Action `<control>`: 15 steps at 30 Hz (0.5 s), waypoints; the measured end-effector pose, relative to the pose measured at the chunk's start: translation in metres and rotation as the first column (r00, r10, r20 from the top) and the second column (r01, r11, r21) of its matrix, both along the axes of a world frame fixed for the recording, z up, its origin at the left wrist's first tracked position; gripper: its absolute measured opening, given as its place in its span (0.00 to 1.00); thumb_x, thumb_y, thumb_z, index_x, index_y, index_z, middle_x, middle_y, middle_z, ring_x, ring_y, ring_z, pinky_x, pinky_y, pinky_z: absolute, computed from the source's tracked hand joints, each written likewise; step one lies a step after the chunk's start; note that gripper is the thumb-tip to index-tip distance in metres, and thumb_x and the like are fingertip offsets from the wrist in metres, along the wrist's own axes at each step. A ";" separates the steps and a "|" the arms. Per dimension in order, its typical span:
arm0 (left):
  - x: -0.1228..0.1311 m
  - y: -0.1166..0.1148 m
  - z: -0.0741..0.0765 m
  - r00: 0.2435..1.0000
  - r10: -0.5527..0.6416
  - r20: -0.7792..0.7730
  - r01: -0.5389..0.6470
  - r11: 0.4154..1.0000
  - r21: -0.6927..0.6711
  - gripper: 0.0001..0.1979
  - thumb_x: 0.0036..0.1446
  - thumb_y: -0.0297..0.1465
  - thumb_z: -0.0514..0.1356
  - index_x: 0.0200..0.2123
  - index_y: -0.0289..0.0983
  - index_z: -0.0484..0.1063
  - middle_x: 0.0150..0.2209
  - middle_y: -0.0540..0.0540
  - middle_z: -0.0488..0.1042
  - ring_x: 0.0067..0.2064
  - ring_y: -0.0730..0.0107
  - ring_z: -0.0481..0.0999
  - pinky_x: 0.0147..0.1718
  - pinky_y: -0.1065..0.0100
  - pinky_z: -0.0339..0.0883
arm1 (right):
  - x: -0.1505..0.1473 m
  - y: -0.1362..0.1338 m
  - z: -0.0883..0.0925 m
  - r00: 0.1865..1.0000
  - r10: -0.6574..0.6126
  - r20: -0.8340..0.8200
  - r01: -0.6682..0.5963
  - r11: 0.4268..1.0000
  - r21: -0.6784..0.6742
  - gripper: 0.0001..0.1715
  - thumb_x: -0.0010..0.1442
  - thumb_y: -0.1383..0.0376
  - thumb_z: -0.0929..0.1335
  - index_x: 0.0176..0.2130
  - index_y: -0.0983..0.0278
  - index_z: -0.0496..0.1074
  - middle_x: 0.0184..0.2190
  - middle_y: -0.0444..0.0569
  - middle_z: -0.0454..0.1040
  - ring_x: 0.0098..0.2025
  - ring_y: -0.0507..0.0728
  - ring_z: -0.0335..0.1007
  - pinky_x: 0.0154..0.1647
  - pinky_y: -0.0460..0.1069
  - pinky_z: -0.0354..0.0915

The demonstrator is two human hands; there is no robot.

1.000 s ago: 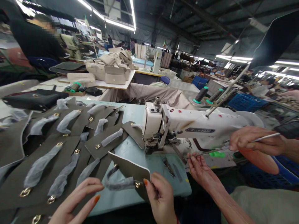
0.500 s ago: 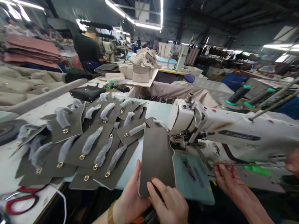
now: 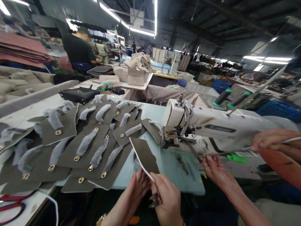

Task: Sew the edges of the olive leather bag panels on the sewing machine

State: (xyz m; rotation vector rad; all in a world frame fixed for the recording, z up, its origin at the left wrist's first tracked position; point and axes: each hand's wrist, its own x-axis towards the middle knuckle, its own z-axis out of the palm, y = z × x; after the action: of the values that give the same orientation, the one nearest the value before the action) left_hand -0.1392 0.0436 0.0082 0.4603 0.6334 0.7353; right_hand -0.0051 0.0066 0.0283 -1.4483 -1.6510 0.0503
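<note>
On the smooth pale-blue tabletop, before the white sewing machine and right of the overlapped grey flaps, your left hand and right hand clamp their grip on a flat, tilted olive panel with rounded corners.

Olive-grey flap, white sewing machine, pale-blue table

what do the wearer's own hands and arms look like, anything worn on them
Both forearms are bare, with no sleeves in view. The left hand has a gold-coloured band at the wrist and orange-painted nails. The right hand has a thin red band at the wrist; no gloves.
</note>
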 end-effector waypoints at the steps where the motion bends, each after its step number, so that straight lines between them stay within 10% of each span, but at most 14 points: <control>1: -0.001 -0.007 -0.008 1.000 0.012 -0.011 -0.012 0.998 0.056 0.27 0.47 0.53 0.62 0.50 0.52 0.73 0.58 0.50 0.68 0.65 0.53 0.57 0.65 0.52 0.45 | 0.005 -0.001 -0.001 0.979 -0.052 -0.196 0.037 0.996 -0.080 0.16 0.66 0.64 0.60 0.39 0.66 0.74 0.31 0.50 0.76 0.33 0.52 0.71 0.32 0.44 0.65; 6: -0.008 -0.051 -0.055 0.983 -0.101 -0.152 0.120 0.985 0.122 0.23 0.45 0.45 0.67 0.45 0.45 0.77 0.64 0.41 0.59 0.61 0.41 0.63 0.61 0.44 0.48 | 0.019 -0.010 -0.015 0.573 -0.309 -0.759 0.133 0.949 -0.285 0.21 0.62 0.53 0.64 0.30 0.68 0.73 0.29 0.50 0.74 0.31 0.52 0.68 0.34 0.45 0.67; 10: -0.004 -0.056 -0.063 0.999 -0.042 0.030 0.046 0.983 -0.175 0.25 0.45 0.47 0.67 0.47 0.45 0.75 0.59 0.41 0.67 0.60 0.48 0.65 0.62 0.48 0.50 | -0.007 -0.028 -0.031 0.520 -0.253 -0.816 0.044 0.962 -0.270 0.18 0.59 0.54 0.67 0.35 0.68 0.74 0.30 0.48 0.73 0.33 0.52 0.67 0.38 0.45 0.66; 15: 0.008 -0.032 -0.034 1.000 0.027 0.011 -0.025 0.986 -0.162 0.21 0.51 0.41 0.64 0.47 0.37 0.72 0.49 0.40 0.76 0.53 0.57 0.73 0.53 0.58 0.65 | -0.034 -0.046 -0.036 0.510 -0.138 -0.849 -0.181 0.948 -0.263 0.20 0.58 0.54 0.67 0.40 0.69 0.74 0.33 0.51 0.74 0.35 0.54 0.68 0.41 0.48 0.66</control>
State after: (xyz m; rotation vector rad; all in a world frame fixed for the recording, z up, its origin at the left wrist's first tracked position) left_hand -0.1313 0.0111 -0.0262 0.2974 0.6820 0.7043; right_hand -0.0395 -0.0392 -0.0075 -1.2765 -0.8038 0.9680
